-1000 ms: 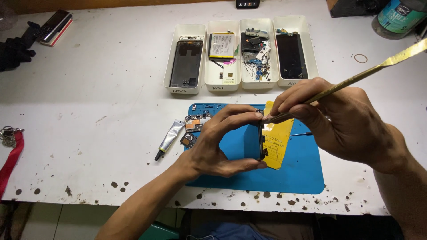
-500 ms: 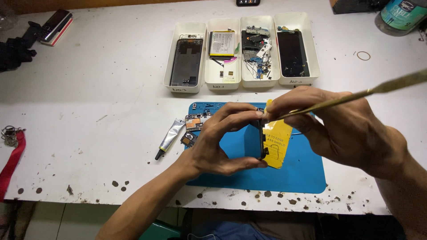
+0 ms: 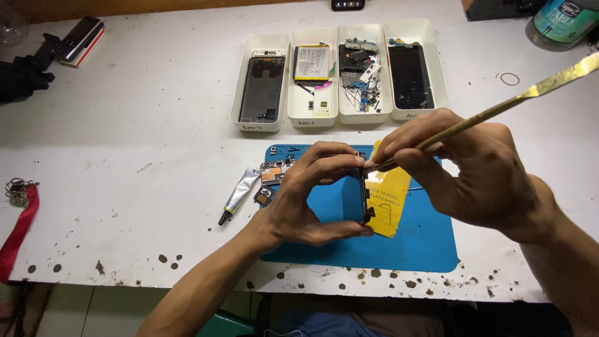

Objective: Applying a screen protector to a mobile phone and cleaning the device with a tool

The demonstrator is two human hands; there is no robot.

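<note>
Bare table (image 3: 143,125) left; trays (image 3: 340,118) ahead

The white, dark-spotted table (image 3: 125,156) carries a blue mat (image 3: 424,243) near the front edge, a small grey glue tube (image 3: 240,193) just left of it, four white trays (image 3: 340,75) side by side at the far middle, and a red strap with keys (image 3: 19,218) at the left edge.

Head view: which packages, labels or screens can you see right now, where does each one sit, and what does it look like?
Yellow printed protective sheet: on the dark phone part held edge-up by the left hand, over the blue mat.
Rectangular battery with pale label: second white tray.
Dark screen panel: far-right tray.
Small grey glue tube: left of the mat.
Teal labelled round container: top right corner.
Small dark device: top edge, cut off.
</note>
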